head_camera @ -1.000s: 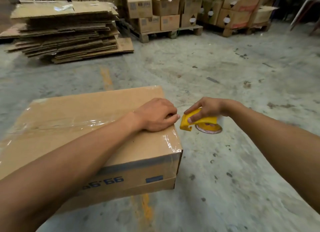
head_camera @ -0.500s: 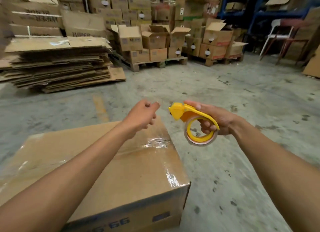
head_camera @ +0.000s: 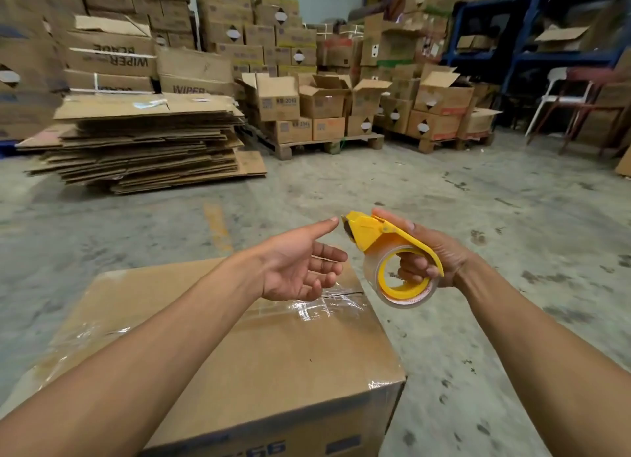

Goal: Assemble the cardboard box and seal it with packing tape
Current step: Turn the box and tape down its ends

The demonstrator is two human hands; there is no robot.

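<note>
A closed brown cardboard box (head_camera: 280, 361) stands on the concrete floor in front of me, with clear packing tape running across its top. My right hand (head_camera: 430, 255) holds a yellow tape dispenser (head_camera: 386, 251) with a roll of clear tape, lifted above the box's far right corner. My left hand (head_camera: 300, 265) hovers palm-up over the box top with its fingers apart, the forefinger stretched towards the dispenser's cutter end. It holds nothing and does not touch the box.
A pile of flattened cartons (head_camera: 143, 142) lies at the back left. Pallets of stacked boxes (head_camera: 321, 111) fill the back. A white chair (head_camera: 560, 98) and blue racking (head_camera: 532, 29) stand at the back right. Bare concrete floor (head_camera: 478, 337) lies to the right.
Both hands have lifted off the box. The right hand raised the dispenser from the box's edge, and the left hand opened from a fist into a palm-up reach. The view tilted up.
</note>
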